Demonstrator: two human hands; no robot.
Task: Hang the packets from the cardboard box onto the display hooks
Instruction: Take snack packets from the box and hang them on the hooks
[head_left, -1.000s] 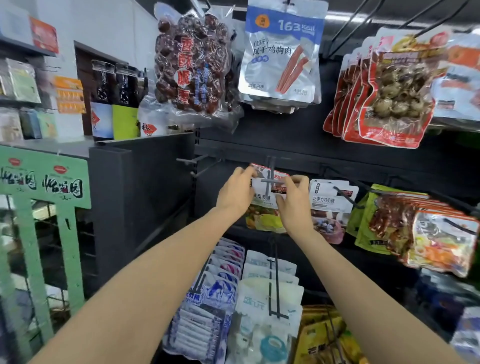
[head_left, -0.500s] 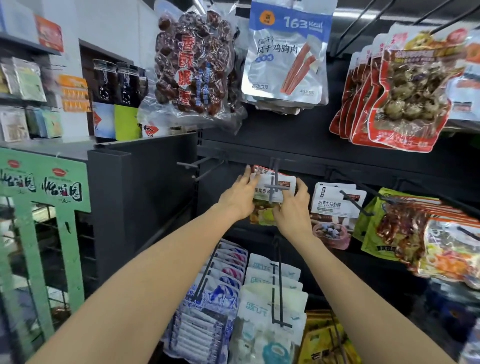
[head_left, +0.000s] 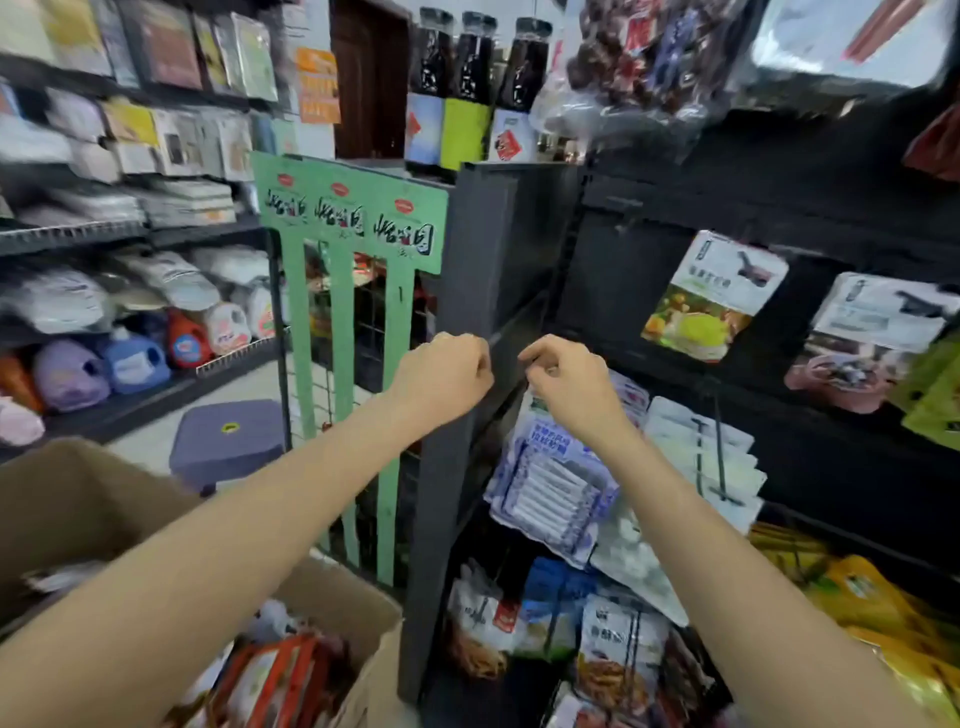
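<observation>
Below the hooks, both hands hang in mid-air, left hand (head_left: 447, 371) and right hand (head_left: 563, 379) with fingers curled, holding nothing. One packet (head_left: 714, 296) hangs on its display hook (head_left: 750, 266); more lie in the cardboard box (head_left: 358, 613) at lower left.

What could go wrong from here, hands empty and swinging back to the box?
1. The packet just hung sits tilted on its hook; it may slip or hang crooked if not fully seated.
2. Both the left hand and right hand pass close to the rack's edge and could knock it.
3. Packets in the box lie jumbled, so the next grab may snag several at once.
</observation>
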